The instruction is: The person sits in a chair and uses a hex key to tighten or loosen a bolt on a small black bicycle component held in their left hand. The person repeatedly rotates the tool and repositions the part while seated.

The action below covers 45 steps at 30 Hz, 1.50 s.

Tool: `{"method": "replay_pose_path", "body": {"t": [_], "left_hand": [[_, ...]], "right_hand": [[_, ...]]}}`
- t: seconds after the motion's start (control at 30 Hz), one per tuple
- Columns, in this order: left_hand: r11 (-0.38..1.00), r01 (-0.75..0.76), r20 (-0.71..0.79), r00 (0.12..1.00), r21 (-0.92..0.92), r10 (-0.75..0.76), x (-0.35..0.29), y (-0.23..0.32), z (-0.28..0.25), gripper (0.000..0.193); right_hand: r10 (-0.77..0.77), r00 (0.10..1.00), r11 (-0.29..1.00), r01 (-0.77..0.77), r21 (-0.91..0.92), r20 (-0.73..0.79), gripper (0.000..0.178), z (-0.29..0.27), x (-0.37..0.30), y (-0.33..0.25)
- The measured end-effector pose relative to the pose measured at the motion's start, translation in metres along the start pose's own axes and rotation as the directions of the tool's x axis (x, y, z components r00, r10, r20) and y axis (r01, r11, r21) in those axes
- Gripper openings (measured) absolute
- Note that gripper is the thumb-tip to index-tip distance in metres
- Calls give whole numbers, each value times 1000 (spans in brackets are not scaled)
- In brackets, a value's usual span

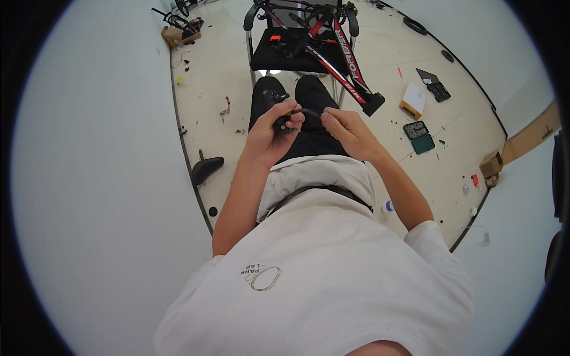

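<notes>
My left hand (pixel 274 132) is closed around a black bicycle part (pixel 273 98) with several small jointed pieces, held above my lap. Its exact kind is hard to make out, since the fingers cover much of it. From that part a thin dark curved piece (pixel 309 113), a cable or a bent rod, runs across to my right hand (pixel 349 132), whose thumb and fingers pinch its other end. Beyond my knees, a red, black and white bicycle frame (pixel 338 71) rests tilted on a black chair (pixel 264 56).
Left of me a black saddle (pixel 208 168) lies by the wall. On the right floor are an open green case (pixel 423 143) of small parts, a white and orange box (pixel 413 99), a black tool case (pixel 438 90) and a cardboard box (pixel 491 165). Bicycle parts (pixel 183 25) stand at the far left.
</notes>
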<state>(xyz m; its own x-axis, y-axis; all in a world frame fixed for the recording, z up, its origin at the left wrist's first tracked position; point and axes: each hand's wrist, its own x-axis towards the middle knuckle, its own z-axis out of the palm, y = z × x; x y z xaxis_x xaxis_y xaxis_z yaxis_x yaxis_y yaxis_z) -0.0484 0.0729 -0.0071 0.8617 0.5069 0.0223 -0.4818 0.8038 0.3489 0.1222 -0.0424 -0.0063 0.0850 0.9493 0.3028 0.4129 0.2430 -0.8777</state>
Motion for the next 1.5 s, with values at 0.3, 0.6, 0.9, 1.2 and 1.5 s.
{"method": "replay_pose_path", "body": {"t": [0.3,0.6,0.9,1.2,1.5], "left_hand": [[1000,-28,-9,1000,-7,28,3,-4,3,28],[996,10,163,986,94,-25,2,-4,2,45],[996,22,119,992,81,-32,1,-5,9,49],[995,35,21,999,92,-37,4,-7,4,38],[974,23,-46,999,224,-13,0,-9,4,14]], "right_hand": [[118,988,956,-140,257,99,40,5,-3,-4],[99,990,969,-119,215,101,42,2,-16,-18],[-17,1000,991,20,135,-21,40,4,-22,-14],[-102,995,992,101,-73,-10,38,7,-20,-9],[76,996,945,-58,323,-43,28,5,-21,-8]]}}
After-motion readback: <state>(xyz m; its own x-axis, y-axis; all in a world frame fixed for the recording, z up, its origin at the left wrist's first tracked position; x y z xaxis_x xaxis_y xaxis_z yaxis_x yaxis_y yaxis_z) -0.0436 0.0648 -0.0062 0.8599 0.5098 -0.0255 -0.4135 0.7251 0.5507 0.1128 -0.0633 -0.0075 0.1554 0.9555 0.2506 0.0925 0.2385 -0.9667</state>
